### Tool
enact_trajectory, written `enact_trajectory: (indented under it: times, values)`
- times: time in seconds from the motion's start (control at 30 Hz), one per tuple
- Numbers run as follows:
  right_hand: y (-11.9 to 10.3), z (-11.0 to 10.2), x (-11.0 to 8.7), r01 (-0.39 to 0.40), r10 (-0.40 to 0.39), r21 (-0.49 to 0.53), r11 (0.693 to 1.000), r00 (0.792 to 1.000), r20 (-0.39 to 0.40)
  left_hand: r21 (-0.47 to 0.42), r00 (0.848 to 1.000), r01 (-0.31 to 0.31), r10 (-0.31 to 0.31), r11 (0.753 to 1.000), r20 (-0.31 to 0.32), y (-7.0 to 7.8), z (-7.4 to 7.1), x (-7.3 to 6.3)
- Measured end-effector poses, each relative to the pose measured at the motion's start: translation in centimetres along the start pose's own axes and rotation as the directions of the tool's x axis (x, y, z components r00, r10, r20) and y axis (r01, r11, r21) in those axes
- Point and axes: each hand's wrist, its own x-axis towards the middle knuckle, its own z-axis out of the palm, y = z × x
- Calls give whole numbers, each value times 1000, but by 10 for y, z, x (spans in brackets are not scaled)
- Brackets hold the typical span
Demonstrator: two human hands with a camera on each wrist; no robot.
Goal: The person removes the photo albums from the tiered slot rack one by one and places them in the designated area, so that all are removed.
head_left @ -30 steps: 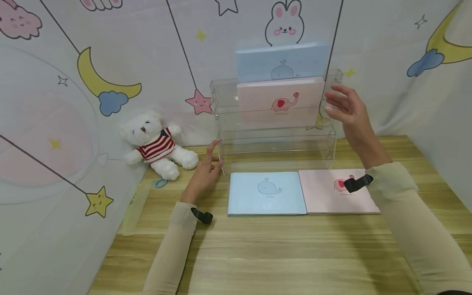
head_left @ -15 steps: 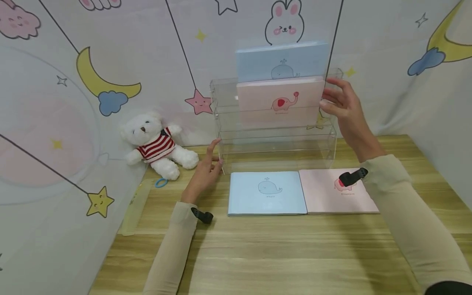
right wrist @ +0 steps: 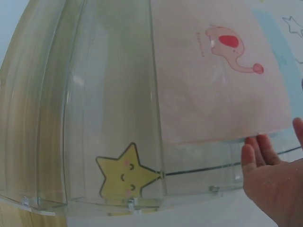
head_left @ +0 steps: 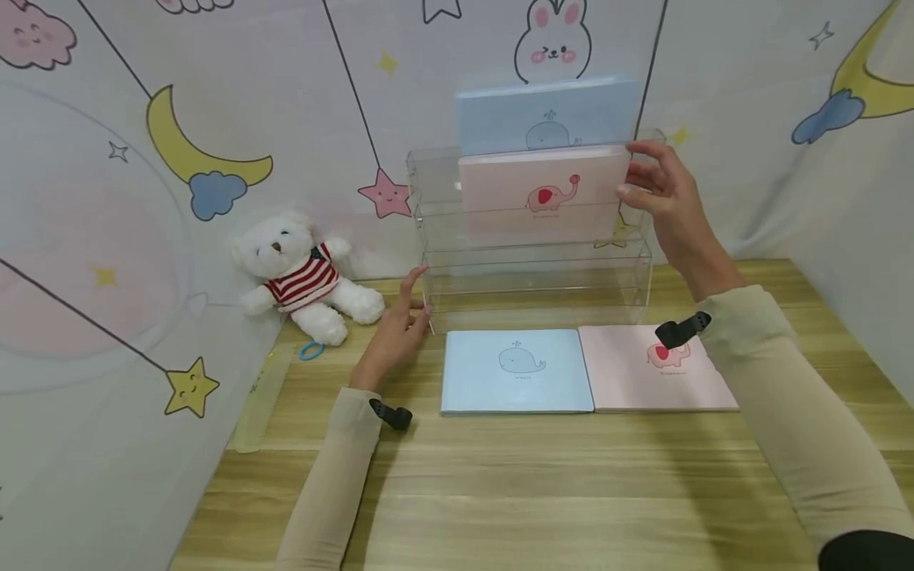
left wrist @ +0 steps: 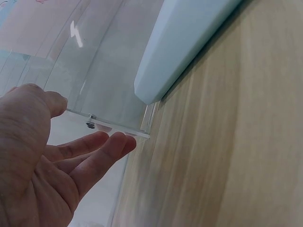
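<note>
A clear acrylic tiered rack (head_left: 535,301) stands against the wall. In its tiers a pink elephant-print booklet (head_left: 500,186) stands upright in front of a blue whale-print booklet (head_left: 493,119). My left hand (head_left: 391,341) is at the rack's left side, fingertips right at the clear side panel (left wrist: 118,128) in the left wrist view. My right hand (head_left: 674,210) is at the pink booklet's right edge. The right wrist view shows its fingertips (right wrist: 259,146) at that edge, fingers fairly straight and thumb apart. A second blue booklet (head_left: 474,381) and pink booklet (head_left: 621,381) lie side by side before the rack.
A white teddy bear (head_left: 303,277) in a striped shirt leans on the wall at left. Near it are a blue ring (head_left: 311,351) and a translucent yellow comb (head_left: 263,404). A cartoon-printed cloth (head_left: 300,63) backs the wooden table (head_left: 543,484).
My right hand has moved left from beside the rack to the edge of the standing pink booklet. My left hand stays at the rack's side.
</note>
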Motion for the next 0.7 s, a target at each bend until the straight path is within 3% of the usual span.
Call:
enact_trajectory:
  times: [0.5, 0.7]
  values:
    - [-2, -7, 21, 2, 5, -68, 998, 996, 90, 6, 1000, -12, 12, 1000, -16, 1, 1, 2]
    - [-7, -9, 34, -8, 30, -177, 984, 992, 125, 13, 1000, -5, 5, 1000, -13, 1, 2, 1]
